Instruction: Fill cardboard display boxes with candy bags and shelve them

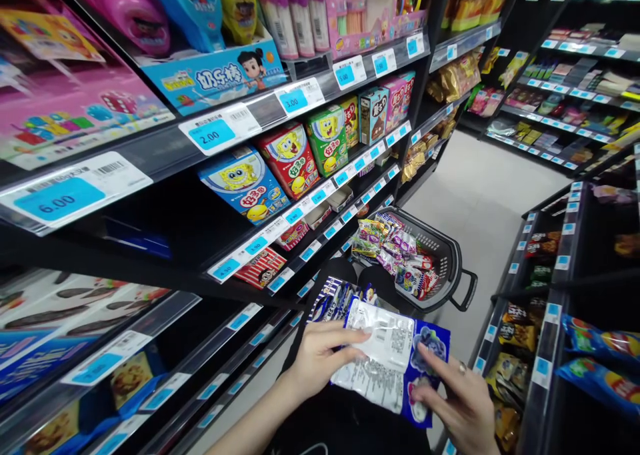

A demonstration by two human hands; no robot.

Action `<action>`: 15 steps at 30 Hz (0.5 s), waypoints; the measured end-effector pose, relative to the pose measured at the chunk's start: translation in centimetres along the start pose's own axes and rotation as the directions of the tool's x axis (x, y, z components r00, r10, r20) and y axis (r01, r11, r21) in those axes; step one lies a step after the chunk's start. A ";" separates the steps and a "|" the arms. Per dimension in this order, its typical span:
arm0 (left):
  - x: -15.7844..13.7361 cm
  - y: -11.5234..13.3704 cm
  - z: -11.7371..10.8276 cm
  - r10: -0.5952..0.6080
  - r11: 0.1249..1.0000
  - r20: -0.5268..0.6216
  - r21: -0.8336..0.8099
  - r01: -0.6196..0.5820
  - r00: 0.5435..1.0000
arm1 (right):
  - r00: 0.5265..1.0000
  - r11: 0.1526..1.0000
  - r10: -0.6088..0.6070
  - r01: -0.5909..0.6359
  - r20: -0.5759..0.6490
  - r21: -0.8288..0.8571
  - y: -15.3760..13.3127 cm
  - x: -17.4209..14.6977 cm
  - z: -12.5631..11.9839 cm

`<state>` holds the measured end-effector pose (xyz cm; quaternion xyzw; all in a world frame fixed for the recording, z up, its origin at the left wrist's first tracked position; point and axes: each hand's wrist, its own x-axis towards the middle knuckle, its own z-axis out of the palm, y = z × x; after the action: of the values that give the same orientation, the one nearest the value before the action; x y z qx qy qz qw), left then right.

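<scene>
**Two bare hands on a blue-and-white snack packet in a shop aisle**

Through the head camera I look down on a shiny, flat, blue-and-white plastic packet (385, 358) with blueberries pictured at its blue end. It is above the lap, over dark clothing (350, 408). The left hand (323, 355) grips the packet's white end, index finger and thumb on the printed face. The right hand (457, 391), wearing a silver ring (462, 369), has thumb and index finger spread on the blue end; its other fingers are partly hidden, so I cannot tell whether it grips.

Just beyond the left hand I see a blue-and-white striped packet (325, 298) near the knees. Past them, a dark grey plastic basket (454, 261) sits on the pale floor (480, 181), its handle at the right edge. Small colourful snack bags (393, 245) are heaped toward its left side.

To the left, along the front edge of a black shelf, I find a blue cartoon box (245, 185), a red cartoon box (290, 161) and a green cartoon box (327, 141) in a row.
</scene>
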<state>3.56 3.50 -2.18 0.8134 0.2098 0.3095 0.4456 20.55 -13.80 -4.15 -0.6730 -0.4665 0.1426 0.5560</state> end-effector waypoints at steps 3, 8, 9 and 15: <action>0.0 0.3 -0.1 0.012 0.997 -0.006 0.075 -0.012 1.000 | 0.999 0.999 -0.039 0.039 0.029 -0.013 0.0 0.0 -0.2; 0.1 1.1 0.0 -0.007 0.999 -0.057 0.034 0.009 0.998 | 0.996 0.997 -0.070 0.069 -0.055 -0.019 -0.3 0.0 0.1; 0.2 1.2 0.1 -0.027 1.000 -0.061 0.010 0.028 0.998 | 0.995 0.997 -0.074 0.073 -0.063 -0.015 -0.4 0.1 0.2; 0.7 2.1 0.6 -0.228 0.968 -0.065 -0.126 0.218 0.972 | 0.991 0.972 0.132 -0.127 -0.013 0.198 -0.6 0.6 -0.2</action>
<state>4.62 2.46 -0.42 0.7440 0.2988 0.3013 0.5162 20.76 -13.54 -3.38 -0.6453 -0.3981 0.2153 0.6155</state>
